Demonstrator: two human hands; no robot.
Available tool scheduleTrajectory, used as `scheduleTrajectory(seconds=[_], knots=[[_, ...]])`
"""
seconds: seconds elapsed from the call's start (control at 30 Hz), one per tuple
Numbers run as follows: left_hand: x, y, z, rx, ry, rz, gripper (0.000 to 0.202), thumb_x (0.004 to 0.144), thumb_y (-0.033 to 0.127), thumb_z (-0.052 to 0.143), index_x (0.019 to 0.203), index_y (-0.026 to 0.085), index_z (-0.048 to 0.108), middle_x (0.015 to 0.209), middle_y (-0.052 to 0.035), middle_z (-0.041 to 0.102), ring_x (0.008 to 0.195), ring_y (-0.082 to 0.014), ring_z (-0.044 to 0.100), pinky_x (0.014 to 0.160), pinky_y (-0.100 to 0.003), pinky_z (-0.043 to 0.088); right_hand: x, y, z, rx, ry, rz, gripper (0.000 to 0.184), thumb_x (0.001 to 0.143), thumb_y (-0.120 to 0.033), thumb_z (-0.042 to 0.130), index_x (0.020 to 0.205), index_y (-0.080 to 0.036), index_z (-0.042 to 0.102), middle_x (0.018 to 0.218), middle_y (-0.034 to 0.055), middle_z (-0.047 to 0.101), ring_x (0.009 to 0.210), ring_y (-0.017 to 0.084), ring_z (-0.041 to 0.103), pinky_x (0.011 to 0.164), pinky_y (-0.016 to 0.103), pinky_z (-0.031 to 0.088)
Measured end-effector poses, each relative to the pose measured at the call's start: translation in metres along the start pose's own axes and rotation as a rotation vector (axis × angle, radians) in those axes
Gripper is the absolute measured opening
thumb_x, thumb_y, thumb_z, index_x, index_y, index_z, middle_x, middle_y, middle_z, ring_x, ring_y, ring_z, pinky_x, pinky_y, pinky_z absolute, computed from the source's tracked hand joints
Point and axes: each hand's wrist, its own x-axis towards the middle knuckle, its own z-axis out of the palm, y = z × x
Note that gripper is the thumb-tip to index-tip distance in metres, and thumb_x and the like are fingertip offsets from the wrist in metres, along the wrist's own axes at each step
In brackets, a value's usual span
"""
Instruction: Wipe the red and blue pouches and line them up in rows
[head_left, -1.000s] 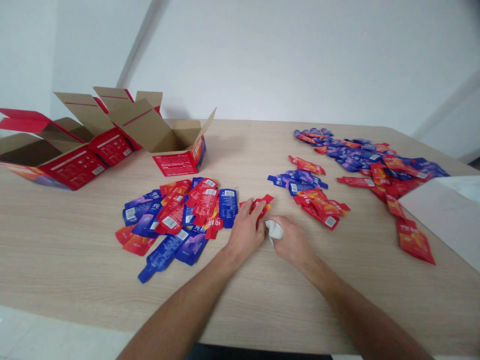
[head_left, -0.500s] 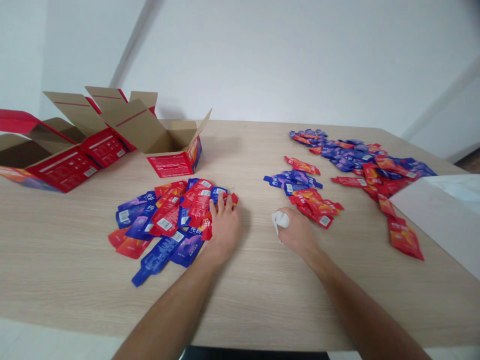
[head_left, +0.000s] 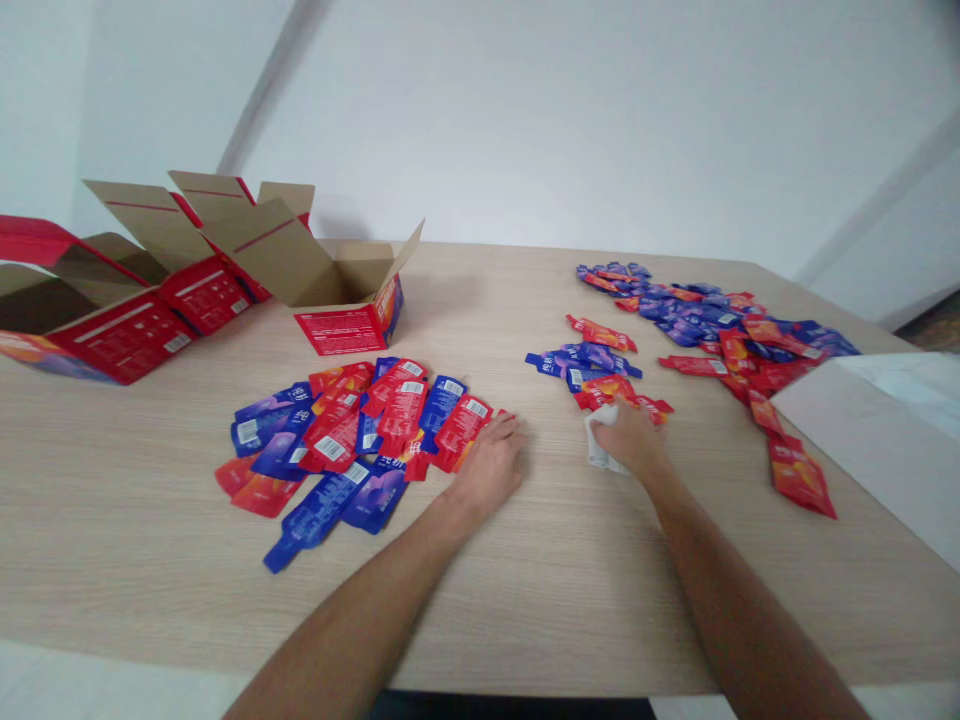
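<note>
My left hand (head_left: 492,455) rests at the right edge of the left-hand spread of pouches, beside a red pouch (head_left: 463,428) with a white label. Its fingers are partly extended and nothing shows in its grasp. Red and blue pouches (head_left: 330,430) overlap in that spread. My right hand (head_left: 634,440) is closed on a crumpled white cloth (head_left: 602,450), pressed near the tabletop. Just beyond that hand lies a small cluster of pouches, with a red pouch (head_left: 606,389) partly covered and a blue pouch (head_left: 556,361) behind it.
Open red cardboard boxes (head_left: 341,330) stand at the back left, flaps raised. A long heap of red and blue pouches (head_left: 690,322) stretches along the right. A white sheet-like surface (head_left: 870,430) lies at the right edge of the wooden table (head_left: 495,600).
My left hand has shifted right, uncovering a red pouch and more of a blue one at the spread's edge. My right hand has moved right and slightly forward with the cloth, towards the small cluster.
</note>
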Motion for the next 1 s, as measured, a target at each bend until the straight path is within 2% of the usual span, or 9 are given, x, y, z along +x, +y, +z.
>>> scheduleTrajectory(seconds=[0.1, 0.2, 0.3, 0.37, 0.5, 0.67, 0.8, 0.93, 1.0], knots=[[0.0, 0.006, 0.003, 0.088, -0.076, -0.019, 0.041, 0.077, -0.001, 0.049, 0.108, 0.018, 0.068, 0.123, -0.0108, 0.065, 0.126, -0.0221, 0.054, 0.113, -0.04, 0.041, -0.01, -0.013, 0.002, -0.037, -0.107, -0.08, 0.059, 0.08, -0.037, 0.062, 0.134, -0.014, 0.057, 0.138, 0.0247, 0.055, 0.131, 0.043, 0.05, 0.105, 0.059, 0.037], [0.002, 0.008, -0.004, 0.243, -0.085, -0.081, 0.031, 0.079, 0.002, 0.049, 0.099, 0.015, 0.068, 0.113, -0.0127, 0.066, 0.118, -0.023, 0.057, 0.108, -0.037, 0.044, -0.029, -0.028, 0.001, -0.012, -0.163, -0.218, 0.064, 0.079, -0.037, 0.065, 0.139, -0.017, 0.054, 0.145, 0.0228, 0.05, 0.13, 0.041, 0.052, 0.108, 0.057, 0.036], [0.002, 0.008, -0.016, 0.441, -0.086, -0.185, 0.028, 0.078, 0.002, 0.05, 0.094, 0.013, 0.07, 0.106, -0.0148, 0.067, 0.111, -0.0256, 0.058, 0.104, -0.038, 0.045, -0.047, -0.04, -0.004, 0.081, -0.17, -0.34, 0.058, 0.078, -0.031, 0.066, 0.134, -0.018, 0.059, 0.141, 0.0196, 0.056, 0.126, 0.039, 0.055, 0.106, 0.054, 0.04], [0.002, 0.007, -0.024, 0.548, -0.085, -0.25, 0.026, 0.079, 0.003, 0.05, 0.091, 0.011, 0.071, 0.103, -0.0165, 0.068, 0.109, -0.0277, 0.058, 0.103, -0.04, 0.044, -0.054, -0.045, -0.009, 0.203, -0.178, -0.391, 0.053, 0.078, -0.03, 0.066, 0.129, -0.019, 0.062, 0.133, 0.0159, 0.064, 0.12, 0.034, 0.061, 0.103, 0.046, 0.045], [0.003, 0.012, -0.031, 0.567, -0.013, -0.308, 0.023, 0.084, 0.01, 0.051, 0.095, 0.012, 0.071, 0.105, -0.0173, 0.068, 0.112, -0.0302, 0.056, 0.101, -0.043, 0.043, -0.052, -0.043, -0.019, 0.455, -0.128, -0.274, 0.038, 0.078, -0.035, 0.064, 0.113, -0.023, 0.07, 0.107, 0.0074, 0.075, 0.096, 0.027, 0.071, 0.081, 0.035, 0.053], [0.005, 0.022, -0.017, 0.215, -0.064, -0.125, 0.03, 0.097, 0.028, 0.044, 0.114, 0.015, 0.066, 0.113, -0.0136, 0.068, 0.112, -0.0256, 0.058, 0.106, -0.04, 0.041, -0.04, -0.035, -0.019, 0.562, -0.064, -0.093, 0.015, 0.073, -0.035, 0.064, 0.079, -0.021, 0.069, 0.076, 0.0033, 0.073, 0.069, 0.021, 0.065, 0.059, 0.029, 0.044], [0.002, 0.028, -0.003, 0.152, -0.136, -0.143, 0.05, 0.087, 0.035, 0.062, 0.132, 0.015, 0.055, 0.126, -0.0152, 0.062, 0.121, -0.0302, 0.053, 0.108, -0.044, 0.039, -0.042, -0.034, -0.015, 0.803, -0.128, -0.047, 0.019, 0.073, -0.037, 0.065, 0.08, -0.019, 0.067, 0.071, 0.0011, 0.07, 0.062, 0.019, 0.062, 0.055, 0.027, 0.043], [0.0, 0.031, -0.004, 0.157, -0.073, -0.294, 0.07, 0.073, 0.03, 0.074, 0.137, 0.015, 0.051, 0.128, -0.0164, 0.056, 0.12, -0.0336, 0.052, 0.103, -0.045, 0.041, -0.042, -0.033, -0.016, 0.752, -0.003, -0.062, 0.021, 0.074, -0.039, 0.065, 0.081, -0.019, 0.068, 0.073, 0.0021, 0.071, 0.064, 0.019, 0.061, 0.058, 0.028, 0.043], [-0.001, 0.03, -0.012, 0.107, -0.045, -0.342, 0.062, 0.071, 0.026, 0.074, 0.13, 0.015, 0.057, 0.12, -0.0147, 0.059, 0.111, -0.031, 0.056, 0.095, -0.041, 0.045, -0.04, -0.032, -0.018, 0.723, 0.045, -0.055, 0.021, 0.075, -0.038, 0.065, 0.083, -0.019, 0.069, 0.075, 0.0022, 0.072, 0.066, 0.019, 0.062, 0.06, 0.029, 0.044]])
